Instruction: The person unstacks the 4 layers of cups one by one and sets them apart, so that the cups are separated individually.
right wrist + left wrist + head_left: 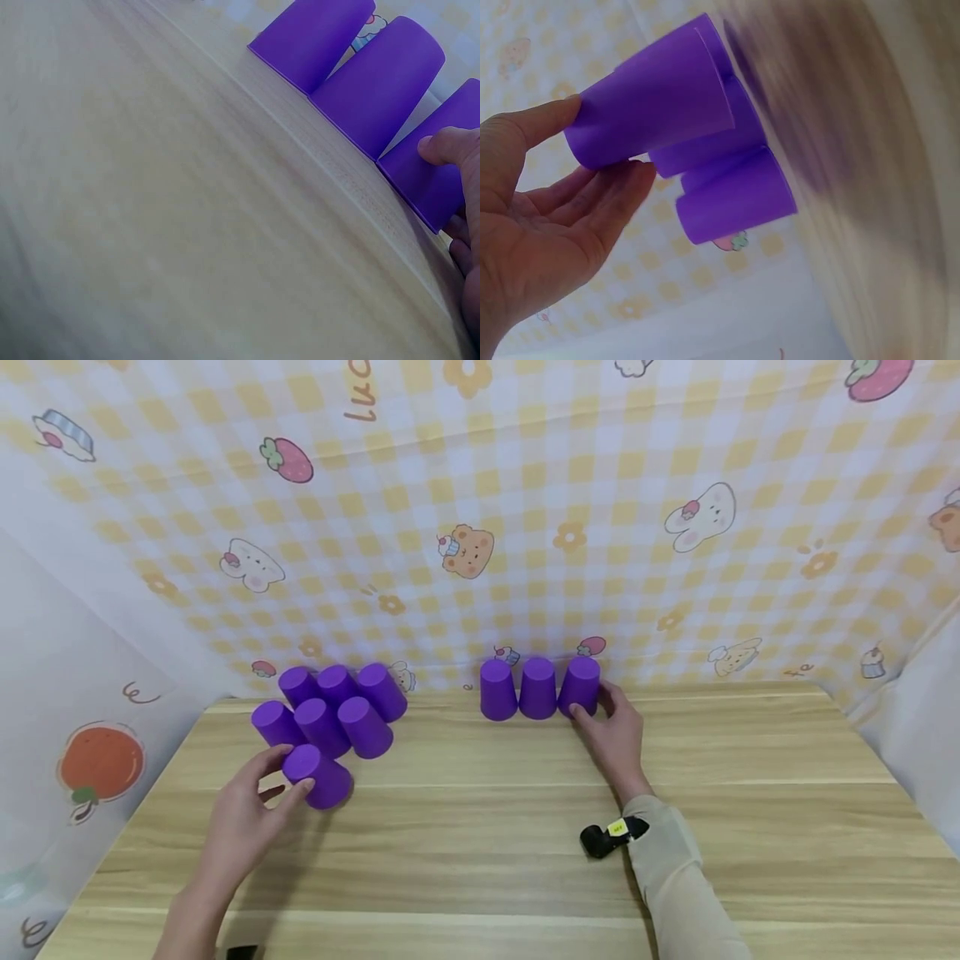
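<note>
My left hand (243,818) pinches an upside-down purple cup (324,783) between thumb and fingers, in front of a cluster of several more upside-down purple cups (321,727). In the left wrist view this held cup (656,97) is tilted, and its rim looks raised off the table. Toward the back centre stand three purple cups in a row, mouths down. My right hand (617,735) holds the rightmost cup (582,681) low on its side, thumb in front. Beside it are the middle cup (379,86) and the left cup (498,689), standing close together.
The wooden table (465,852) reaches back to a yellow-checked cloth (525,527) hung just behind the cups. White cloth (52,693) hangs along the left side too. A black wrist device (611,837) sits at my right wrist.
</note>
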Motion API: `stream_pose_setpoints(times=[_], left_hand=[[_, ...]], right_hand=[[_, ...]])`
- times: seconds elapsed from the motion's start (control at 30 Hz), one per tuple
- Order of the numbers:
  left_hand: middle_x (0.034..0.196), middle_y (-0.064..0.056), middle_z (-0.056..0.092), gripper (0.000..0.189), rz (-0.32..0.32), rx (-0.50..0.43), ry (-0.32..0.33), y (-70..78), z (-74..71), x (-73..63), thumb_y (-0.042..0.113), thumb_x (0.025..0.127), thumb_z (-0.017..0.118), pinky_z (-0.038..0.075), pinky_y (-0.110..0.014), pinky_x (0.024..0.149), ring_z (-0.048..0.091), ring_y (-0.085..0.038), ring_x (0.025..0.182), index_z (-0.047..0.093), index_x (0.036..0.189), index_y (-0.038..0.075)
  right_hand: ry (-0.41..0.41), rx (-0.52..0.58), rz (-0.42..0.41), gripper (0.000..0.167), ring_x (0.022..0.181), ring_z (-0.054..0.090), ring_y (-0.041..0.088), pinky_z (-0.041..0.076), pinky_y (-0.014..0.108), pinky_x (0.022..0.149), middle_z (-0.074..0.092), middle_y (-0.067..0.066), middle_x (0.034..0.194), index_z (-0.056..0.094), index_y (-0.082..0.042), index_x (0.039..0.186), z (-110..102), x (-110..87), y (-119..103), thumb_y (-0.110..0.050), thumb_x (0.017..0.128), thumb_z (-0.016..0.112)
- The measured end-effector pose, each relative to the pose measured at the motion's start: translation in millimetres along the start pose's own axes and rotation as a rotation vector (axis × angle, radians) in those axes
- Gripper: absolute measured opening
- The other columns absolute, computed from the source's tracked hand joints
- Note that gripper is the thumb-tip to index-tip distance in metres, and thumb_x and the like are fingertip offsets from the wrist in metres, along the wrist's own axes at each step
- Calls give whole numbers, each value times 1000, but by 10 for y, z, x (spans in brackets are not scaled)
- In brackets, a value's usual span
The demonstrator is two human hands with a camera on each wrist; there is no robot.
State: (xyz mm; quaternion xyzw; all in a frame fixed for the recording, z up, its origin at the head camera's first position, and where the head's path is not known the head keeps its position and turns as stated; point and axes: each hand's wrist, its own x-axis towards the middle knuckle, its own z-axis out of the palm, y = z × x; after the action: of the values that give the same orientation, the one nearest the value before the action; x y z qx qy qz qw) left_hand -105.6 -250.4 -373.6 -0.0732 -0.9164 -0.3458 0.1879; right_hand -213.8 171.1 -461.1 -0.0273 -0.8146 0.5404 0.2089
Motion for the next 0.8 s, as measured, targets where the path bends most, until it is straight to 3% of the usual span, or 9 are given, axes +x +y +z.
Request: stream_pose_setpoints(times=[0.07, 0.23, 0.33, 0.47, 0.53, 0.73, 0.8], left_hand=[[112, -23, 58, 46, -17, 18, -2, -40, -18, -1, 0, 78, 72, 52, -19, 70, 56, -33, 99, 53, 119, -8], [113, -25, 57, 48, -47, 60, -1, -128, -30, 13, 2, 80, 71, 53, -45, 70, 56, -38, 100, 50, 122, -8], [113, -26, 56, 48, -57, 72, 8, -176, -37, 25, 1, 79, 70, 54, -42, 67, 57, -40, 98, 49, 121, -9], [112, -27, 56, 47, -79, 78, 14, -219, -48, 42, 1, 80, 69, 53, -20, 62, 58, -42, 94, 49, 121, -10], [112, -27, 56, 46, -90, 97, 21, -232, -50, 50, 2, 81, 69, 49, -17, 63, 59, -42, 92, 49, 121, -10], [113, -29, 55, 45, -114, 114, 34, -250, -48, 70, 5, 83, 67, 47, -49, 74, 60, -44, 89, 48, 121, -11], [113, -30, 55, 45, -120, 113, 34, -254, -51, 81, 5, 84, 66, 48, -52, 75, 59, -45, 91, 48, 121, -12]], right_hand=[[-3, 2, 0, 57, 112, 54, 32, 42, 36, 97, 55, 22, 123, 49, 4, 128, 2, -2, 3, -14, 79, 73], [4, 2, 1, 57, 112, 54, 32, 43, 36, 97, 55, 22, 123, 49, 3, 128, -2, -5, -2, -15, 79, 74], [5, -2, 2, 57, 111, 54, 32, 43, 36, 97, 56, 22, 123, 49, 3, 128, -3, -4, -1, -15, 79, 74], [6, -2, 3, 57, 112, 54, 32, 43, 36, 97, 56, 22, 123, 49, 3, 128, -5, -5, 7, -15, 79, 74], [6, 3, 6, 57, 112, 54, 32, 42, 37, 97, 56, 22, 123, 50, 3, 127, -4, -5, 10, -14, 79, 74], [4, -1, 12, 57, 112, 54, 31, 42, 37, 97, 56, 21, 123, 50, 2, 127, 5, -1, 12, -15, 79, 74], [8, -6, 11, 56, 112, 54, 31, 43, 36, 97, 56, 21, 122, 50, 2, 127, 6, 1, 10, -15, 79, 74]])
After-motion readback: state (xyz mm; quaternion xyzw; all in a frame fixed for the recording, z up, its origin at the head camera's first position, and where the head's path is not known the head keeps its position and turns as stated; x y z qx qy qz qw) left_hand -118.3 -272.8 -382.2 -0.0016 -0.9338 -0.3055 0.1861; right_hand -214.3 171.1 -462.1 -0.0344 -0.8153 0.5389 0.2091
